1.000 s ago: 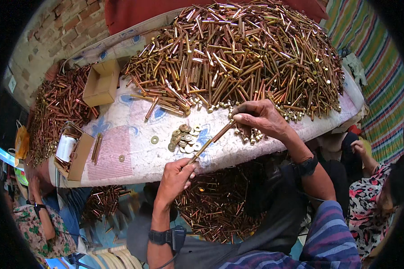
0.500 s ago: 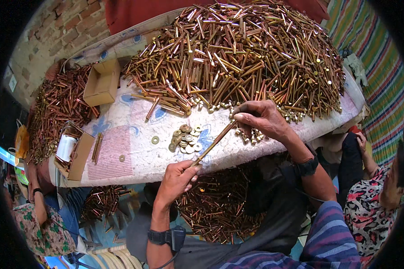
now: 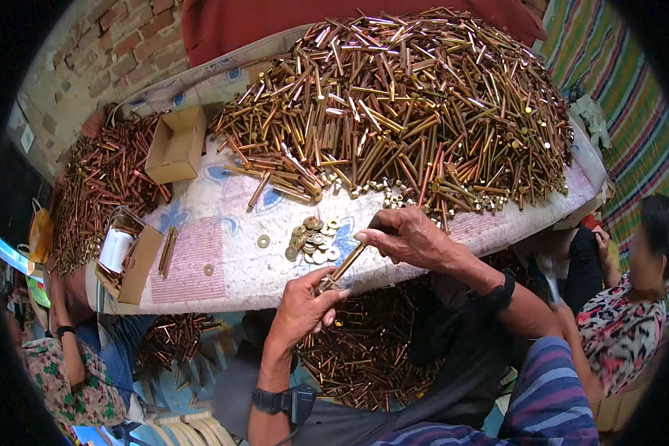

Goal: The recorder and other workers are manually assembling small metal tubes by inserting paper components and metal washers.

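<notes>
Between my two hands a long brass-coloured bolt [image 3: 348, 265] slants over the table's front edge. The fingers of my left hand [image 3: 303, 308] are closed round its lower end. My right hand [image 3: 412, 239] pinches the upper end between thumb and fingers; what lies under those fingertips is hidden. Beyond my left hand a small heap of flat washers [image 3: 317, 240] rests on the cloth, with a single washer [image 3: 263, 241] apart to its left. Small nuts [image 3: 396, 201] lie behind my right hand, at the foot of a big pile of similar bolts [image 3: 394, 111].
An upright cardboard box [image 3: 175, 149] and a tipped one [image 3: 140, 267] stand at left by another bolt pile [image 3: 111, 175]. More bolts [image 3: 372, 349] lie below the table's padded edge. Co-workers sit at left [image 3: 67, 372] and right [image 3: 621, 327].
My right hand has come down and left along the bolt, closer to my left hand. The whole view has shifted slightly. The person at right has turned, and a forearm now shows.
</notes>
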Tool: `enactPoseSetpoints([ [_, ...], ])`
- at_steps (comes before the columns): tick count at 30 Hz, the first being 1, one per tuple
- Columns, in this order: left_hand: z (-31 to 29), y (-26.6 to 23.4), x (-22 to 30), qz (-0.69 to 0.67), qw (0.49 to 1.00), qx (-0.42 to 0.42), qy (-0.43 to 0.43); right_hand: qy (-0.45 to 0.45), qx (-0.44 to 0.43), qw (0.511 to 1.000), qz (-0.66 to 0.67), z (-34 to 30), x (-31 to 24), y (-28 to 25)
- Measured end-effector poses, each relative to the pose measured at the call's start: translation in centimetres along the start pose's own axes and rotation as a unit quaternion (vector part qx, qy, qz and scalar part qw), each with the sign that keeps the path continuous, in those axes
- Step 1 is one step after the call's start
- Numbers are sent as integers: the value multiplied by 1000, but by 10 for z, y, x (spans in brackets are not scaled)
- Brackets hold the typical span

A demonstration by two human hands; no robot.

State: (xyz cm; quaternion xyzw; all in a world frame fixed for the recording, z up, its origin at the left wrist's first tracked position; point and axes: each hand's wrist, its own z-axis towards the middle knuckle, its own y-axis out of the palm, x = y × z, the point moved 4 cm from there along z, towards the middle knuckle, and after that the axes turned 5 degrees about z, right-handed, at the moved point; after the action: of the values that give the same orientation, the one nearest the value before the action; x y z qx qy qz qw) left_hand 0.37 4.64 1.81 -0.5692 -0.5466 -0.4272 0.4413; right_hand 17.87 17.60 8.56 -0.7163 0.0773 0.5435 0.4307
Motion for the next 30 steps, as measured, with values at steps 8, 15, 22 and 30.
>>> enactPoseSetpoints([
  [8,3,-1,-7,13,997,-45,-65,-49,31,998,14,-1,-3,9],
  [15,10,10,-6,-6,999,-15,-36,-2,-1,971,239,-2,2,14],
  [22,17,29,9,-21,998,-54,-27,51,-30,968,244,-1,26,24],
  [30,23,34,18,-42,998,-33,-28,106,106,934,324,4,52,-16],
])
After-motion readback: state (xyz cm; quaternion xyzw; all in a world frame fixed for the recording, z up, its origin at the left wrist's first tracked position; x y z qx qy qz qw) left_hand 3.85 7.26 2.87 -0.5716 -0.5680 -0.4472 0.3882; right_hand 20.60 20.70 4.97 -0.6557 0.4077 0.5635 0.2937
